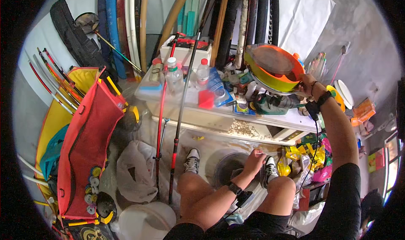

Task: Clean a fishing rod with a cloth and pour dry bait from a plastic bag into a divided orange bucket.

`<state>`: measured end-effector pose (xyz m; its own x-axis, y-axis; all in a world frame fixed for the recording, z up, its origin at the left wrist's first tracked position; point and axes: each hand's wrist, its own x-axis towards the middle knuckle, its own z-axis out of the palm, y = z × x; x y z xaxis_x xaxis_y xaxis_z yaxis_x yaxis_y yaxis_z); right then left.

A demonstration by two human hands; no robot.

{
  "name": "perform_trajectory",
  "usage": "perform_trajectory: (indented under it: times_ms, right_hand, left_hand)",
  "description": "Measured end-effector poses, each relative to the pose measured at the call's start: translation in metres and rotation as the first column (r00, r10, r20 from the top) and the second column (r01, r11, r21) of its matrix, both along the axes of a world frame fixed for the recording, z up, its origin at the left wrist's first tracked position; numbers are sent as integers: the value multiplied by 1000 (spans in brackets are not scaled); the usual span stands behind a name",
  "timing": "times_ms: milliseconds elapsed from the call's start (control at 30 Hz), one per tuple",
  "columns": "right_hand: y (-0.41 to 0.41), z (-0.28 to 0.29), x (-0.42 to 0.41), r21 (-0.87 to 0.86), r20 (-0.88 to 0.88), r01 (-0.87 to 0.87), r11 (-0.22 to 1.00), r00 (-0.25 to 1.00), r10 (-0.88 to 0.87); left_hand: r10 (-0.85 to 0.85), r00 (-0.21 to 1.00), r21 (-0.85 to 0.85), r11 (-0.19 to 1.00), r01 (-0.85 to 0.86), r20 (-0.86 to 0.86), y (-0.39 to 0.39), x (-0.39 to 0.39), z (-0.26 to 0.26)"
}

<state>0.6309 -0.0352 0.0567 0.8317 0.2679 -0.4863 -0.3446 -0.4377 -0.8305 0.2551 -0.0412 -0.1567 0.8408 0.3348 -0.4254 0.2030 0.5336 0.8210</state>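
My right hand grips the right rim of a round orange and yellow-green plastic tub, tilted above the cluttered right part of a white table. A flat grey-brown disc shows inside the tub. My left hand is over a dark round bucket on the floor between my legs, its fingers drawn together. Something small and pale may be at its fingertips; it is too small to tell. Below the tub lies a dark green and black power tool.
Two telescopic poles, one red and one black, stand before the white table. Plastic bottles stand on it. A long red bag and a white bucket are at left. Yellow packets lie at right.
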Motion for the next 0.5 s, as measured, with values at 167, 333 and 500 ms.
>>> perform_trajectory:
  times_ms: [167,333,500]
  right_hand:
    - [1,-5,-11,70,145,-122,990,983,111]
    - [-9,19,-49,92,419,-65,994,908,21]
    - [-90,19,-123,393,273,-206,896,957,100]
  left_hand:
    - [10,1000,0,1000,-10,21,-1,3,-5]
    - [-14,989,-136,990,34,149,-3,3,-6]
    - [86,962,-13,996,-86,259,2,-7,6]
